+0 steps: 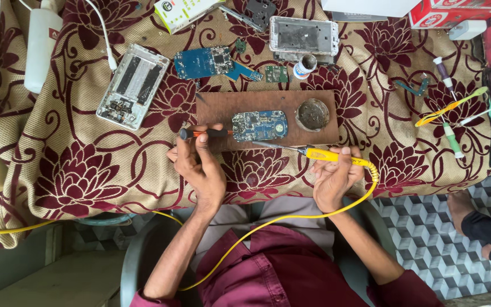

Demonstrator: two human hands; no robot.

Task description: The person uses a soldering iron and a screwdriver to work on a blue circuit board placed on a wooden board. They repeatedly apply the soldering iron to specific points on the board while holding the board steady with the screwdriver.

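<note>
My left hand (200, 165) was closed around a small screwdriver (203, 133) with a dark grip and an orange shaft, held level, its tip touching the left edge of a blue circuit board (259, 125). That board lay on a brown wooden board (217, 108) in the middle of the table, flat, with a round shiny patch near its right end. My right hand (333, 176) was wrapped around the yellow handle of a soldering iron (319, 153), fingers curled over it; its thin metal tip pointed left and reached just below the circuit board's lower right corner. I could not tell whether the tip touched the board. A yellow cord (291, 216) ran from the iron's handle, looped past my right wrist and crossed my lap.

On the wooden board, to the right of the circuit board, sat a round dark tin (312, 115). Everything rested on a cloth (75, 170) patterned with maroon flowers. Up and to the left lay an opened phone back (133, 85), and near it a second blue circuit board (208, 62). Another phone frame (303, 37) lay above the wooden board, with a small round pot (305, 65) just below it. Well off to the right were a few brushes (453, 105). I wore a maroon shirt (279, 273).
</note>
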